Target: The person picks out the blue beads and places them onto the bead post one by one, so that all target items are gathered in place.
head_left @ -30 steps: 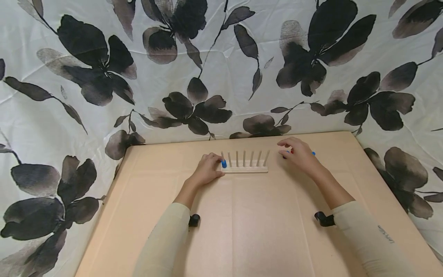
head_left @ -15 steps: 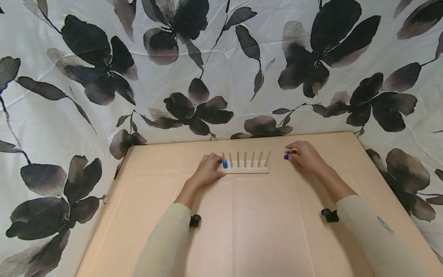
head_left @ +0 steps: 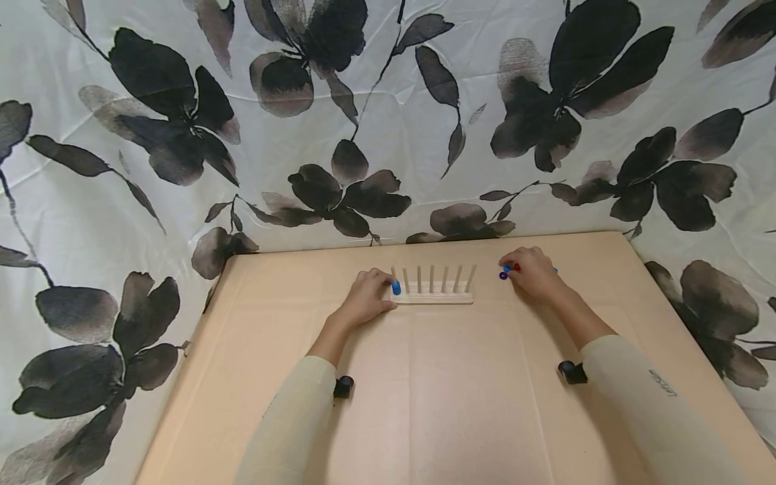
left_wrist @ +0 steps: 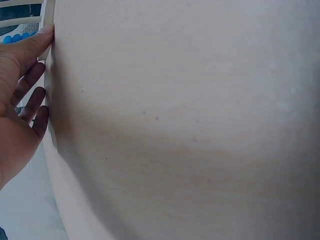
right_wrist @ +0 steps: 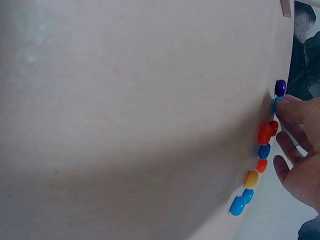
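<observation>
A wooden peg rack [head_left: 433, 299] with several upright pegs stands toward the back of the table. My left hand [head_left: 365, 296] grips its left end, the thumb low at the front edge. Blue beads [head_left: 396, 287] are stacked on the leftmost peg, right beside those fingers. To the right of the rack, my right hand [head_left: 532, 273] is down among loose beads. In the right wrist view its thumb and index finger pinch a light blue bead [right_wrist: 275, 104], partly covered by the fingertips. A purple bead [right_wrist: 280, 88] lies just beyond it, and a red-orange bead [right_wrist: 264, 134] on the near side.
More loose beads, including a yellow bead [right_wrist: 251, 179] and a blue bead [right_wrist: 237, 205], trail along the table under the right hand. Behind the table [head_left: 461, 391] hangs a floral cloth [head_left: 376, 101], close to its back edge.
My right hand shifted right, then its fingertips closed down on the blue bead beside the purple one. The left hand keeps its grip on the rack.
</observation>
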`<move>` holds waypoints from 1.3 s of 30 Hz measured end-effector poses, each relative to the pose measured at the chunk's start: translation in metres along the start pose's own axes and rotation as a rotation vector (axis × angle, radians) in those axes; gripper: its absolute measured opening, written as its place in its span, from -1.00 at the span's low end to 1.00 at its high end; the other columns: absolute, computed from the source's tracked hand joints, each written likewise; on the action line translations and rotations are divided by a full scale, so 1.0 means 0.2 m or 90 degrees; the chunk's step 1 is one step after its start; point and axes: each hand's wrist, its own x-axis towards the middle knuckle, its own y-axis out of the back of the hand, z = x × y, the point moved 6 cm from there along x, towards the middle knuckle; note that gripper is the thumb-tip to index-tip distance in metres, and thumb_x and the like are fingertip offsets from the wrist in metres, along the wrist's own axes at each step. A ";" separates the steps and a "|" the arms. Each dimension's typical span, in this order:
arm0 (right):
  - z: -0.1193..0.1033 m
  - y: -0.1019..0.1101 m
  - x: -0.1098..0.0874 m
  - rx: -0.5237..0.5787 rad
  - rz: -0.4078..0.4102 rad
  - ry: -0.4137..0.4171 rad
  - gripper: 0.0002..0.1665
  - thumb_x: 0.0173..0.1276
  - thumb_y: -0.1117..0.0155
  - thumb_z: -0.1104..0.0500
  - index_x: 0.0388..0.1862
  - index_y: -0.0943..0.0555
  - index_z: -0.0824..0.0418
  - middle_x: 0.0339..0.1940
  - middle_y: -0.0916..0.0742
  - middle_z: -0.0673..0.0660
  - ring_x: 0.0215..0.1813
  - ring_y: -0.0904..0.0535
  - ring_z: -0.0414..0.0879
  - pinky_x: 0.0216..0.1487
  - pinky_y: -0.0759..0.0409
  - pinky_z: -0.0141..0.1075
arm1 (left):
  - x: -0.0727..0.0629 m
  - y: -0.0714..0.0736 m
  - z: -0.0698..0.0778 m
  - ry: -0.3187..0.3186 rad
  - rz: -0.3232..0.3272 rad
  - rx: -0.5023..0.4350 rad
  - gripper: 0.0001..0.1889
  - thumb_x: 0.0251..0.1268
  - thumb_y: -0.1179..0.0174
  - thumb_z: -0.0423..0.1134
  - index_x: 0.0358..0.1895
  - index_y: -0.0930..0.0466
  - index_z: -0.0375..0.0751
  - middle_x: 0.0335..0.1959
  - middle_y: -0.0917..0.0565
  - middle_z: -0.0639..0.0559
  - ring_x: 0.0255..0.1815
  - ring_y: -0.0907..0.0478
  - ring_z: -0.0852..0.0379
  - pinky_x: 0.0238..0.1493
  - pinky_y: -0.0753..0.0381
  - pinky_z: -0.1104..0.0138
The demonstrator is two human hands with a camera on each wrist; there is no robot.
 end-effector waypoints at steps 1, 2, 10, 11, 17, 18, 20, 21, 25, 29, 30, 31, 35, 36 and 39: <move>0.00 0.00 0.00 -0.002 -0.002 -0.003 -0.71 0.41 -0.32 0.33 0.08 -0.73 0.27 0.12 -0.70 0.39 0.18 -0.46 0.40 0.08 -0.43 0.30 | 0.00 0.00 0.00 0.001 -0.001 0.000 -0.44 0.22 -0.51 -0.11 0.26 -0.60 -0.20 0.26 -0.58 -0.07 0.31 -0.38 -0.11 0.41 -0.37 0.07; 0.01 -0.01 0.00 -0.005 -0.003 -0.006 -0.71 0.41 -0.31 0.33 0.08 -0.73 0.27 0.12 -0.70 0.39 0.18 -0.46 0.40 0.08 -0.43 0.30 | 0.00 0.00 0.00 0.003 -0.002 -0.001 -0.43 0.22 -0.51 -0.11 0.27 -0.60 -0.20 0.27 -0.57 -0.07 0.31 -0.38 -0.11 0.41 -0.37 0.07; 0.03 -0.03 0.01 -0.014 -0.005 -0.026 -0.71 0.41 -0.28 0.34 0.08 -0.73 0.27 0.10 -0.69 0.38 0.16 -0.45 0.38 0.07 -0.43 0.27 | 0.01 0.00 0.00 0.003 -0.001 0.007 -0.44 0.22 -0.51 -0.10 0.26 -0.60 -0.19 0.26 -0.58 -0.06 0.30 -0.39 -0.11 0.40 -0.38 0.06; 0.03 -0.03 0.01 -0.014 -0.004 -0.026 -0.71 0.41 -0.28 0.34 0.08 -0.73 0.27 0.09 -0.69 0.38 0.16 -0.45 0.38 0.06 -0.43 0.26 | 0.01 0.00 0.00 0.002 -0.002 0.009 -0.44 0.23 -0.51 -0.10 0.26 -0.60 -0.19 0.26 -0.58 -0.07 0.30 -0.39 -0.12 0.41 -0.38 0.06; 0.03 -0.02 0.00 -0.010 -0.003 -0.032 -0.74 0.42 -0.29 0.34 0.06 -0.73 0.27 0.09 -0.69 0.38 0.16 -0.44 0.38 0.03 -0.40 0.25 | 0.01 0.00 0.00 0.001 -0.003 0.006 -0.44 0.22 -0.51 -0.11 0.26 -0.61 -0.19 0.25 -0.58 -0.06 0.31 -0.38 -0.13 0.41 -0.37 0.06; 0.03 -0.02 0.00 -0.009 -0.003 -0.033 -0.74 0.43 -0.29 0.33 0.06 -0.73 0.27 0.10 -0.69 0.38 0.16 -0.44 0.37 0.04 -0.39 0.25 | 0.00 0.00 0.01 0.002 -0.002 0.005 -0.44 0.22 -0.51 -0.11 0.26 -0.61 -0.19 0.24 -0.58 -0.06 0.31 -0.38 -0.12 0.41 -0.37 0.06; 0.03 -0.01 -0.01 -0.008 0.000 -0.031 -0.75 0.43 -0.29 0.33 0.05 -0.73 0.27 0.10 -0.69 0.38 0.15 -0.44 0.38 0.03 -0.39 0.26 | 0.00 0.00 0.00 0.003 -0.001 0.007 -0.44 0.22 -0.51 -0.11 0.26 -0.61 -0.19 0.24 -0.58 -0.06 0.30 -0.39 -0.12 0.41 -0.37 0.06; 0.03 -0.01 -0.01 -0.006 0.000 -0.034 -0.75 0.44 -0.29 0.32 0.04 -0.73 0.27 0.09 -0.70 0.37 0.15 -0.44 0.37 0.04 -0.39 0.26 | 0.00 0.00 0.00 0.004 -0.001 0.007 -0.44 0.22 -0.51 -0.11 0.26 -0.60 -0.19 0.24 -0.58 -0.05 0.30 -0.38 -0.12 0.41 -0.37 0.07; 0.02 0.00 -0.02 0.003 0.011 -0.034 -0.78 0.44 -0.30 0.32 0.02 -0.73 0.26 0.07 -0.70 0.38 0.13 -0.44 0.37 0.03 -0.39 0.30 | 0.00 0.00 0.00 0.007 -0.003 0.008 -0.44 0.23 -0.51 -0.10 0.27 -0.60 -0.18 0.25 -0.58 -0.05 0.30 -0.38 -0.11 0.41 -0.37 0.07; 0.03 0.02 -0.03 0.016 0.020 -0.031 -0.78 0.43 -0.31 0.30 0.02 -0.73 0.27 0.07 -0.70 0.40 0.16 -0.44 0.40 0.07 -0.37 0.35 | 0.00 -0.01 0.00 0.003 -0.001 0.005 -0.44 0.23 -0.51 -0.09 0.26 -0.60 -0.18 0.24 -0.58 -0.06 0.30 -0.38 -0.12 0.41 -0.37 0.06; 0.03 0.02 -0.04 0.022 0.021 -0.030 -0.77 0.43 -0.32 0.30 0.02 -0.73 0.27 0.07 -0.70 0.40 0.17 -0.43 0.40 0.08 -0.35 0.36 | 0.00 -0.01 0.00 0.003 -0.002 0.005 -0.44 0.23 -0.51 -0.09 0.25 -0.60 -0.18 0.24 -0.58 -0.06 0.30 -0.38 -0.13 0.41 -0.37 0.06; 0.03 0.03 -0.04 0.027 0.021 -0.028 -0.77 0.43 -0.32 0.29 0.03 -0.73 0.28 0.08 -0.70 0.40 0.17 -0.43 0.40 0.10 -0.35 0.36 | 0.00 -0.01 -0.01 0.002 -0.002 0.004 -0.44 0.23 -0.51 -0.09 0.26 -0.60 -0.18 0.24 -0.58 -0.06 0.31 -0.38 -0.13 0.41 -0.37 0.05; 0.01 0.06 -0.06 0.056 0.019 -0.023 -0.75 0.45 -0.30 0.30 0.05 -0.71 0.32 0.09 -0.70 0.41 0.19 -0.42 0.37 0.22 -0.37 0.31 | 0.00 -0.01 -0.01 0.003 -0.002 0.004 -0.44 0.23 -0.50 -0.09 0.26 -0.60 -0.18 0.26 -0.57 -0.06 0.31 -0.38 -0.12 0.42 -0.36 0.05; 0.01 0.07 -0.06 0.061 0.019 -0.022 -0.75 0.45 -0.31 0.30 0.06 -0.70 0.33 0.10 -0.69 0.41 0.19 -0.43 0.36 0.24 -0.38 0.29 | 0.00 -0.01 -0.01 0.002 -0.003 0.005 -0.44 0.23 -0.50 -0.09 0.27 -0.60 -0.19 0.27 -0.57 -0.07 0.31 -0.38 -0.12 0.42 -0.36 0.05; -0.02 0.10 -0.07 0.068 0.024 -0.013 -0.74 0.44 -0.31 0.32 0.06 -0.70 0.36 0.12 -0.70 0.43 0.19 -0.46 0.37 0.28 -0.40 0.27 | 0.00 0.00 -0.01 0.000 -0.004 0.004 -0.44 0.24 -0.50 -0.09 0.27 -0.60 -0.19 0.27 -0.57 -0.07 0.31 -0.38 -0.12 0.41 -0.36 0.05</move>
